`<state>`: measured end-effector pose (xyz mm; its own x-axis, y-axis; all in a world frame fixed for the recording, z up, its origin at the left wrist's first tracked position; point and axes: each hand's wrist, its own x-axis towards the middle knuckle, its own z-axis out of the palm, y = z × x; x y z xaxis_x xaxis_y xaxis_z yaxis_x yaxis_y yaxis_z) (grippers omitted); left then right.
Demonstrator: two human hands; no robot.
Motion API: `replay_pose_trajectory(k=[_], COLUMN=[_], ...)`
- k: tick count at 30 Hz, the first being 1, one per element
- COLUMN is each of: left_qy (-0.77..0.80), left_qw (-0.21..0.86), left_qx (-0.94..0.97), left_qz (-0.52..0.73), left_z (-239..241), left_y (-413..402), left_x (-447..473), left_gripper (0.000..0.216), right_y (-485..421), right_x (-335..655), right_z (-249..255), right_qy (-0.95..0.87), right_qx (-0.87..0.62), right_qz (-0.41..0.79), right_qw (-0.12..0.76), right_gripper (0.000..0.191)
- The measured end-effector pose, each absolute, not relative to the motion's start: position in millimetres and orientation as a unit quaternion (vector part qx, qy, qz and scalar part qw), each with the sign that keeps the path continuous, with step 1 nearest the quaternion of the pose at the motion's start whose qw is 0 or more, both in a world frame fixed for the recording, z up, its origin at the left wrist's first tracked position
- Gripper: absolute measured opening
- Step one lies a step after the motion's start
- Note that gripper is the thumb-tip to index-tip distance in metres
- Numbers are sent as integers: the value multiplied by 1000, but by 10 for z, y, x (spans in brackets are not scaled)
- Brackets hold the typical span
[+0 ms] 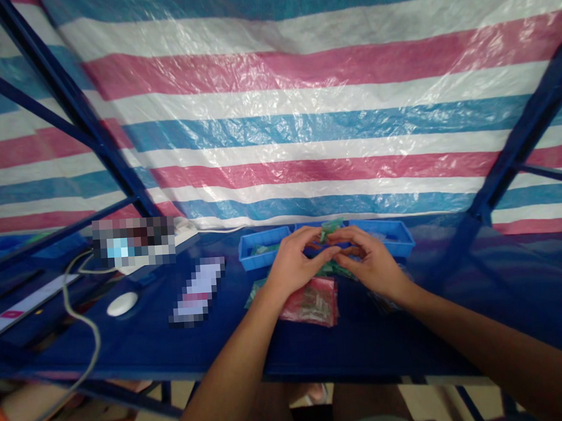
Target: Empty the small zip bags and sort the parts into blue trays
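My left hand (296,257) and my right hand (372,262) meet above the blue table, fingers curled toward each other. Between their fingertips is a small crumpled green plastic bag (332,228), partly covered by the fingers; its contents cannot be made out. Beneath my left wrist lies a pink plastic bag (313,304) with brownish contents. More green bags (336,269) lie under the hands. Just behind stand blue bins: a left one (255,261) with green bags in it, a middle one mostly hidden by my fingers, and a right one (402,247) holding clear bags.
On the left of the table (146,346) are a blurred-out phone (200,291), a white oval object (122,304) and a pale cable (94,330). Blue metal frame bars (64,84) rise at both sides. A striped plastic sheet (304,126) hangs behind.
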<state>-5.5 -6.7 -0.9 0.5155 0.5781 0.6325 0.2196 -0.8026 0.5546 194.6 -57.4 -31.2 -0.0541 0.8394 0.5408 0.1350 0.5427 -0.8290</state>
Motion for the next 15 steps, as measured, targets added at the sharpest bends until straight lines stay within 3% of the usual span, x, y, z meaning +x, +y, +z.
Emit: replay_pose_trajectory(k=[5,10,15], left_qy=[278,269,248], left_qw=[187,253,301], left_qx=[831,815,810], left_qz=[445,447,438], left_z=[-39,-71,-94], left_y=[-5,-6,-22], left_x=[-70,-49,-24], left_gripper=[22,23,33], right_y=[-570,-520,-489], right_x=[1937,1966,1989], right_z=[-308,-336,-373], right_qy=[-616,-560,-561], right_qx=[-403,-397,-391], right_qz=[297,316,386], right_qw=[609,655,619], right_gripper=[24,54,35])
